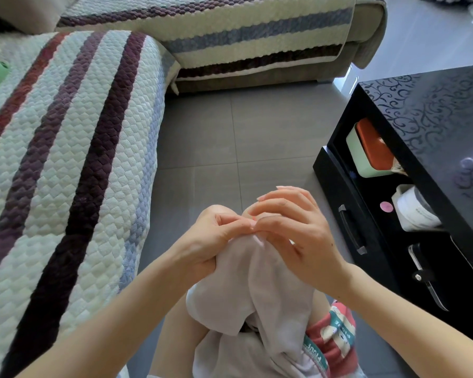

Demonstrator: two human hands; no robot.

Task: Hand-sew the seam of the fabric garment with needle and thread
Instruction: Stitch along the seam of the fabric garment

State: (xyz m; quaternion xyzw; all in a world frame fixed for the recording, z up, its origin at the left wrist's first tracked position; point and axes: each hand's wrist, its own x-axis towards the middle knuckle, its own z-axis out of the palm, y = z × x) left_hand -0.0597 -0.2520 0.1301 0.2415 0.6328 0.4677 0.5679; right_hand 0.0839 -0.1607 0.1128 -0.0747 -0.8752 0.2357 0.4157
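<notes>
The left hand [213, 239] bunches the soft, pale lilac garment [257, 291], fingers curled round it; the right hand [292, 233] pinches its crumpled top edge, other fingers fanned

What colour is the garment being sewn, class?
Plain pale lilac-grey; the garment shows best in the head view.

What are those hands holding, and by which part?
A pale garment, held by its top edge. The left hand grips the bunched cloth there, and the right hand pinches the edge right beside it.
</notes>
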